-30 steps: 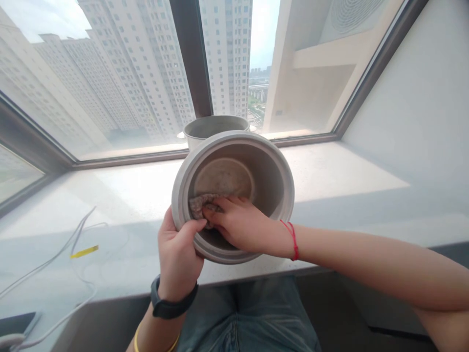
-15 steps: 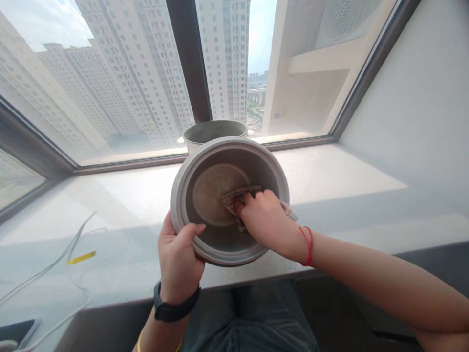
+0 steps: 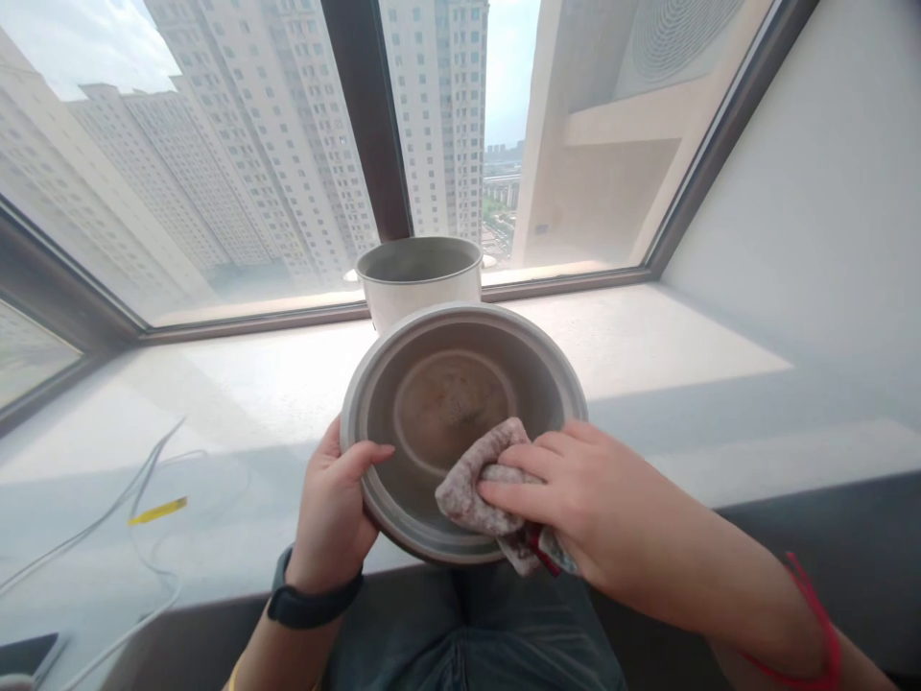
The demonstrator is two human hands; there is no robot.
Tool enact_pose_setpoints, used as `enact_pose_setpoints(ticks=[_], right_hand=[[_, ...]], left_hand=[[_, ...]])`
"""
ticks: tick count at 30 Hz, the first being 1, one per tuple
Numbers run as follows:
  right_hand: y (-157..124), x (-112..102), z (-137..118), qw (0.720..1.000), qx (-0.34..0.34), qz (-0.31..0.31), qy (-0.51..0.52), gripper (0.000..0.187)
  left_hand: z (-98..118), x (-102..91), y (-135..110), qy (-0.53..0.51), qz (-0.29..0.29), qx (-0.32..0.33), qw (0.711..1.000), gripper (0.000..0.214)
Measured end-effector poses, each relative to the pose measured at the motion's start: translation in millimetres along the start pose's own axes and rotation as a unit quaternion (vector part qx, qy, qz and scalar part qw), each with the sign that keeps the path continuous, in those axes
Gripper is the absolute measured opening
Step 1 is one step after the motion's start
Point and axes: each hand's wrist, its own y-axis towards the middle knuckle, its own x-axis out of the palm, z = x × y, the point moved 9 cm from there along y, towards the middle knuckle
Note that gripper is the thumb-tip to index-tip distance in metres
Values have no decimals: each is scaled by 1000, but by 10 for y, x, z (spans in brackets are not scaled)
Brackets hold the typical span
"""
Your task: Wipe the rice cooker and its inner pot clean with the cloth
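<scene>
Pot: a round grey metal inner pot is held tilted toward the viewer, between the two hands, above the near edge of the pale stone worktop.
Left hand: closed on the pot's left rim, thumb hooked inside.
Right hand: fingers pinched on a crumpled speckled grey-pink cloth, pressed at the lower right rim.
Handling: judged stiff, light and smooth, likely slippery; the rolled rim is the surest hold. The cloth is soft and limp.
Beyond the hands: a white cylindrical cooker body by the window.
Writing: none readable.
</scene>
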Motion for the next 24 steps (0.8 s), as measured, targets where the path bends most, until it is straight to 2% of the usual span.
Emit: enact_pose_setpoints(ticks=[2,4,6,9,11,13,17,19,20,21,22,23,24], right_hand=[[-161,-191,181,990,67,122,2,45],[-358,-328,461,952,151,264,33,44],[-557,-296,786,888,230,386,101,40],[-719,70,1237,770,319,487,261,44],[-719,364,1413,694,349,510,370,50],[-680,555,1465,630,352,521,456,51],[-630,683,1420,518,331,516,596,49],[-628,752,1414,484,347,472,650,50],[-647,792,1422,473,364,449,665,49],[-686,824,1441,465,382,433,671,49],[-741,839,1470,460,399,432,665,48],[-804,834,1504,459,412,442,651,48],[-867,815,1536,460,420,462,632,48]], left_hand=[[70,-16,75,4,0,5,1000,52],[136,-23,160,7,1,0,1000,54],[172,-17,242,13,1,-19,1000,57],[176,9,343,27,-8,-54,998,59],[162,4,395,33,-5,-70,997,58],[142,-11,444,39,2,-79,996,55],[81,-19,523,88,-29,-79,993,51],[134,-107,524,149,-16,-20,989,58],[215,-154,493,198,-4,39,979,64],[321,-168,425,258,1,114,959,69],[423,-122,315,324,-13,195,926,70],[480,-4,167,390,-58,273,878,67],[472,160,-11,450,-128,337,817,64]])
